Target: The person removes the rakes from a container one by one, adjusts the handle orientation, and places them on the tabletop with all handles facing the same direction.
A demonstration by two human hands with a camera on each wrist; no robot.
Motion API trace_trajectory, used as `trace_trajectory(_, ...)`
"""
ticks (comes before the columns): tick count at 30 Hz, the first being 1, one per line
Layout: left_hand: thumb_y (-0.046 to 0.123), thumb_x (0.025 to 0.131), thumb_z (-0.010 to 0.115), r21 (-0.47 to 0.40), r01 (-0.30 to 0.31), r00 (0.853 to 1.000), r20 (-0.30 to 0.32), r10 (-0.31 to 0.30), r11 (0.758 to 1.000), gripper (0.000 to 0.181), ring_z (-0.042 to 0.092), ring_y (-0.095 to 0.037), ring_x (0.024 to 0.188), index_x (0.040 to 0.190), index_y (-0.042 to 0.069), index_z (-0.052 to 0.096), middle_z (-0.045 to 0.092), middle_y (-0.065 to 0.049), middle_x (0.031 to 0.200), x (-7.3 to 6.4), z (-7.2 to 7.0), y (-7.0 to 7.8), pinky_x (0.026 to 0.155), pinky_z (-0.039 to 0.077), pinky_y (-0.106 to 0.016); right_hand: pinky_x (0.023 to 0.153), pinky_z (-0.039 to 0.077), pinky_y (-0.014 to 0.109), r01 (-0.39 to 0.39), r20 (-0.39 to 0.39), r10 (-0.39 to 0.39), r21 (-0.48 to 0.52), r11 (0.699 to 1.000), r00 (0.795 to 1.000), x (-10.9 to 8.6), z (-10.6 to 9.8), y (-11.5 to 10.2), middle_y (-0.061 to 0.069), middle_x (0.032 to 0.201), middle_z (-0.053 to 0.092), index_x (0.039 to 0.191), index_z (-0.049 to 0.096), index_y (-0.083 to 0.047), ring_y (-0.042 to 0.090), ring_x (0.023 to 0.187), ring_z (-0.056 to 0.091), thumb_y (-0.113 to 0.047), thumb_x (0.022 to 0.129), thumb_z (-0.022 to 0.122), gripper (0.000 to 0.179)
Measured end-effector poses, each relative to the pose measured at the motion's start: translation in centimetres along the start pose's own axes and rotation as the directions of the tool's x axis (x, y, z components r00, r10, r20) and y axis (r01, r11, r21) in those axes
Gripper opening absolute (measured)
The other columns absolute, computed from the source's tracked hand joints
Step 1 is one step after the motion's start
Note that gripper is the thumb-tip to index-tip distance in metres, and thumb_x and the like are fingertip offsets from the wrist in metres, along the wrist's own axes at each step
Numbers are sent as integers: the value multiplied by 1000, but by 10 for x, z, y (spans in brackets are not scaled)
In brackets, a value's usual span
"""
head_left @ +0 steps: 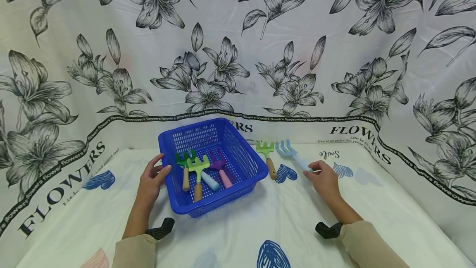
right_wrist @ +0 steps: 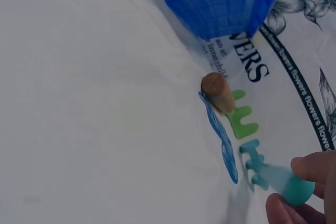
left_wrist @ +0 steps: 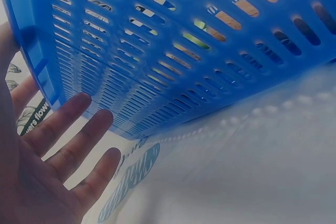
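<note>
Right grip: your right grip (head_left: 323, 177) is narrow, thumb and fingers pinching the handle end of the light-blue rake (head_left: 300, 161).
Light-blue rake: it runs ahead and to the left of your right grip, tines farthest away; you cannot tell whether the tines touch the cloth.
Left grip: your left grip (head_left: 152, 173) holds the near-left rim of the blue basket (head_left: 238, 187), thumb over the edge, three other fingers loosely spread along the outside.
Blue basket: it sits just to the right of your left grip and well to the left of your right one, set at an angle.
Inside the basket: right of your left grip lie a dark-green rake (head_left: 185, 179) with a wooden handle, a lime-green rake (head_left: 198, 168), a light-blue handle (head_left: 210, 181) whose head is hard to make out, and a purple rake (head_left: 225, 178) with a pink handle.
Green rake: another wooden-handled green rake (head_left: 272, 168) lies left of your right grip, between basket and light-blue rake, its handle end beside a printed blue heart (head_left: 286, 173).
Desk: white printed cloth covers the desk (head_left: 230, 239) beneath both grips.
</note>
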State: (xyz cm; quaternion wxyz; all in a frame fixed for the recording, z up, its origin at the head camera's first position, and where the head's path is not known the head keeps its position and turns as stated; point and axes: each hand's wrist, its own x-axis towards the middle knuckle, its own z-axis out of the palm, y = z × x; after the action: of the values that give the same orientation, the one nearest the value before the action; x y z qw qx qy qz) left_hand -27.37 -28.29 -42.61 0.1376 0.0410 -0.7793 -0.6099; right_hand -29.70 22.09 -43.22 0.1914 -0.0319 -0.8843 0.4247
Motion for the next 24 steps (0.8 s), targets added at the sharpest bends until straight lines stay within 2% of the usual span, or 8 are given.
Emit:
trace_trajectory(4, 43, 96, 57, 3, -4, 1000, -6, 4, 1000, 68, 46, -39, 125, 154, 26, 27, 44, -23, 141, -1, 0, 1, 104, 37, -56, 63, 52, 25, -94, 125, 87, 51, 994, 988, -2, 1, -1, 17, 101, 66, 110, 62, 0, 22, 81, 66, -13, 89, 70, 26)
trace_trajectory(10, 42, 97, 57, 6, 2, 1000, -7, -2, 1000, 67, 45, -39, 126, 154, 25, 27, 44, -23, 141, -2, 0, 3, 104, 36, -57, 63, 52, 25, -147, 187, 131, 78, 986, 974, -2, 10, 1, 17, 101, 64, 115, 61, 2, 19, 75, 67, -12, 91, 67, 29)
trace_trajectory(16, 41, 97, 57, 18, 7, 1000, -7, -7, 1000, 67, 44, -40, 127, 154, 25, 26, 43, -23, 142, -2, 0, 2, 105, 35, -58, 63, 53, 26, -126, 193, 112, 63, 990, 975, -2, 19, 0, 17, 100, 64, 115, 62, 3, 20, 74, 65, -10, 90, 68, 29)
trace_trajectory(24, 41, 97, 56, 28, 2, 1000, -7, -2, 1000, 66, 44, -41, 128, 154, 26, 27, 42, -23, 143, -1, 0, 1, 105, 35, -58, 70, 50, 34, -44, 164, 49, -34, 998, 985, -1, 27, 1, 13, 96, 66, 113, 65, 0, 26, 84, 60, -15, 89, 70, 29)
